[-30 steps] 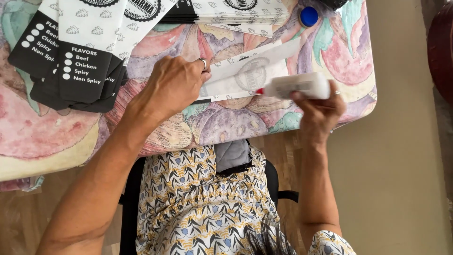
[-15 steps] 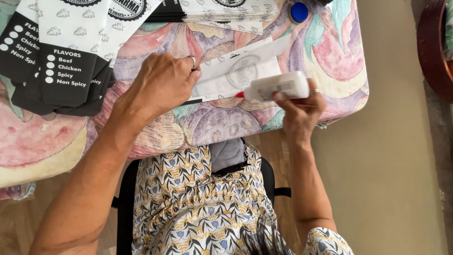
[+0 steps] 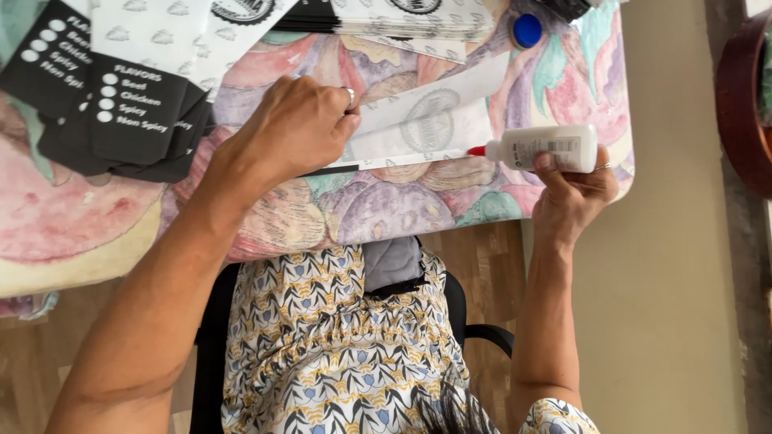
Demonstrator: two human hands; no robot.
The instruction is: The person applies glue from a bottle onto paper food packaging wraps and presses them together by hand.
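My left hand (image 3: 293,128), a ring on one finger, presses down on a flat white printed paper bag (image 3: 418,120) that lies on the table. My right hand (image 3: 572,197) grips a white glue bottle (image 3: 547,147) held sideways. Its red tip points left and sits at the right end of the bag's lower edge. A thin black strip shows along that edge, beside my left hand.
A colourful patterned cloth (image 3: 386,205) covers the table. Black printed paper bags (image 3: 121,112) lie fanned out at the left, and more white bags (image 3: 402,16) are stacked at the top. A blue cap (image 3: 527,30) lies near the table's right edge. A dark red round object (image 3: 740,104) stands at the far right.
My right hand has drawn the glue bottle rightward along the bag's lower edge, to its right end. My left hand still presses on the bag.
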